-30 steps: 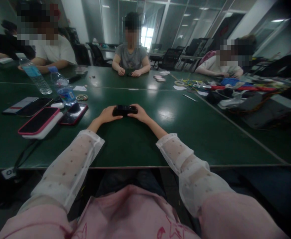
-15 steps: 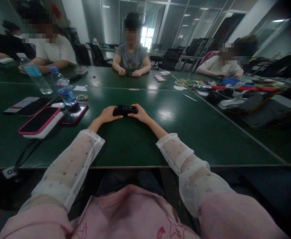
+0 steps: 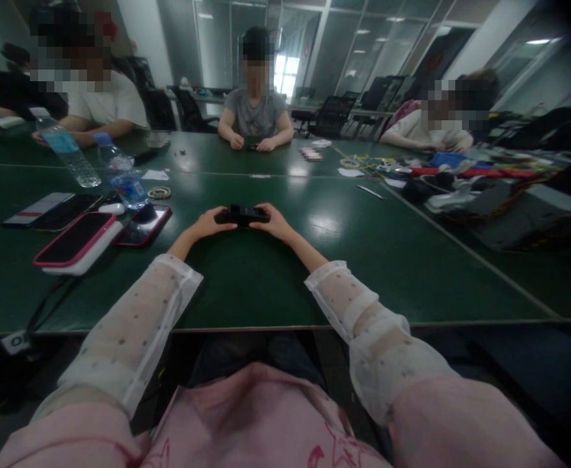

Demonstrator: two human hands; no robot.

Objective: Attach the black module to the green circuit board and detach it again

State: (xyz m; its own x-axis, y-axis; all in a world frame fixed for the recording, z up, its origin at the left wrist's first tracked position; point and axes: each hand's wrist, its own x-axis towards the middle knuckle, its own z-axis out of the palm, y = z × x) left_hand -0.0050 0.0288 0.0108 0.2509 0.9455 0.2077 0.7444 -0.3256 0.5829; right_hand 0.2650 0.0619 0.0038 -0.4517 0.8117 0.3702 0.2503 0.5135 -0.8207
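Note:
A small black device (image 3: 242,216) rests at the middle of the dark green table (image 3: 261,286), held from both sides. My left hand (image 3: 210,224) grips its left end, with the thumb along the near edge. At the right end my right hand (image 3: 273,221) is closed round it the same way. The far fingers of both hands are partly hidden behind the device. What the device is cannot be made out.
Several phones, one a pink-rimmed phone (image 3: 77,239), lie left, by a tape roll (image 3: 159,193) and two bottles, the nearer one (image 3: 129,185) upright. A pen (image 3: 371,192) and piled cables (image 3: 363,162) lie right. Across the table sits a person (image 3: 255,117).
The whole view has shifted slightly. The device sits a little further left and less tilted between my hands, and both hands still hold it.

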